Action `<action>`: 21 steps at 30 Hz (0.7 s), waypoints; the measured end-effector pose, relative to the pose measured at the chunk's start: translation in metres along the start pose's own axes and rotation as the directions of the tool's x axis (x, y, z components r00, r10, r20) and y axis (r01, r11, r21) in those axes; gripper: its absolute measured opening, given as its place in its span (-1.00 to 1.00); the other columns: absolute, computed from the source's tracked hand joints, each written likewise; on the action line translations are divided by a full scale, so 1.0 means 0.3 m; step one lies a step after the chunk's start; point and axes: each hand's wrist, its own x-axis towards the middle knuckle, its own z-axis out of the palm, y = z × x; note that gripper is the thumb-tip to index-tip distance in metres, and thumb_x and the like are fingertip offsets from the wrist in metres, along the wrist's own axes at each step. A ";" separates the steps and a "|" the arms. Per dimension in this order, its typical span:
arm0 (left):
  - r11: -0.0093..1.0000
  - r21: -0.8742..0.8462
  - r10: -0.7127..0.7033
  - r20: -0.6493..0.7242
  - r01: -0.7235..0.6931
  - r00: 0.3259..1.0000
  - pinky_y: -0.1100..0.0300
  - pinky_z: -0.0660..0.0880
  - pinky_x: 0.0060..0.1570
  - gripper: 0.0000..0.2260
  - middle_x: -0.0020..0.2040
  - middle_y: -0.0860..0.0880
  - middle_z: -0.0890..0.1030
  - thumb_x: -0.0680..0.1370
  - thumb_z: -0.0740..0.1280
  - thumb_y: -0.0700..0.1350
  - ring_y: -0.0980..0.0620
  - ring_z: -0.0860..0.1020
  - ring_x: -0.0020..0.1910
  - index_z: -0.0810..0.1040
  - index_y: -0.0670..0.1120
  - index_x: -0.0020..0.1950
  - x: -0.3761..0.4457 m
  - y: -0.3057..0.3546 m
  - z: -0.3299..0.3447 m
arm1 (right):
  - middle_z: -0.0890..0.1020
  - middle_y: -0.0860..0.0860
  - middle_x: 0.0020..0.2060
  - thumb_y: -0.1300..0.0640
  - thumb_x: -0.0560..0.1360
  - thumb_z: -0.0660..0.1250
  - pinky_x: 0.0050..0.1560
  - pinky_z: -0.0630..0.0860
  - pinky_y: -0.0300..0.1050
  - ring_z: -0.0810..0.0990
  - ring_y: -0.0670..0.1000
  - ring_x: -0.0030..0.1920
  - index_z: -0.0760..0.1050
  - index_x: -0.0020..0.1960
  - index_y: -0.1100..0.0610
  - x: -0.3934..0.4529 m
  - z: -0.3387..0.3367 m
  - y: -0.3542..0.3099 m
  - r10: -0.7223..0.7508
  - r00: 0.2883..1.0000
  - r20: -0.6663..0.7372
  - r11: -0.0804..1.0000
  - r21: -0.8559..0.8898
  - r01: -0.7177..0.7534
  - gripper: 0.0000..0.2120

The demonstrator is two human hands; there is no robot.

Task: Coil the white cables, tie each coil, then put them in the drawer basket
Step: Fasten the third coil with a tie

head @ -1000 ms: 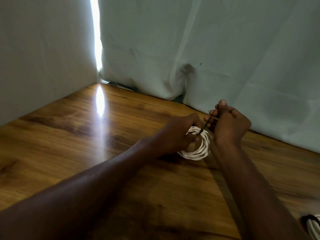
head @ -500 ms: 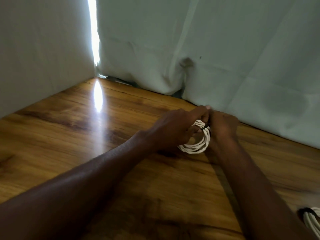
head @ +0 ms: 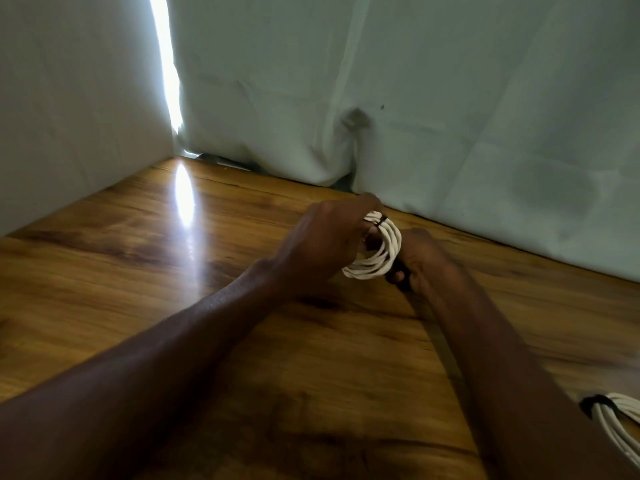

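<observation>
Your left hand point(head: 322, 247) is curled around the near-left side of a coil of white cable point(head: 379, 252), fingers closed on the loops with the fingertips up by a dark tie point(head: 378, 221) that wraps the top of the coil. Your right hand point(head: 427, 259) is pressed against the coil's right side, fingers folded in and gripping it from behind; its fingertips are hidden by the cable. The coil is held on edge, tilted, just above the wooden table point(head: 138, 271), well toward the far side near the cloth. Counted: two hands, two coils, two dark ties. The second coil point(head: 620, 427) lies at the lower right edge, partly cut off, with its own dark band point(head: 594, 403) around it, well apart from your hands. Against a second ago, your right hand no longer holds a strand of the tie raised above the coil; it has dropped lower and closed against the cable, and the tie now sits snug on the loops. Around you, pale cloth point(head: 415, 98) hangs along the back and left, with a bright slit of light point(head: 166, 64) at the corner glaring on the tabletop. Your forearms cross the foreground and hide much of the near table.
</observation>
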 end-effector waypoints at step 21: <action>0.752 -0.419 -0.387 0.343 0.508 0.856 0.20 0.51 -0.37 -0.83 -0.31 -0.10 0.63 0.65 0.35 -0.17 0.15 0.58 -0.39 0.57 -0.17 -0.12 0.000 -0.193 -0.068 | 0.69 -0.19 0.00 0.14 0.44 0.47 -0.01 0.65 0.13 0.66 -0.13 -0.03 0.60 0.14 -0.12 -0.031 0.124 0.003 -0.739 0.673 -0.039 0.659 -0.252 0.709 -0.69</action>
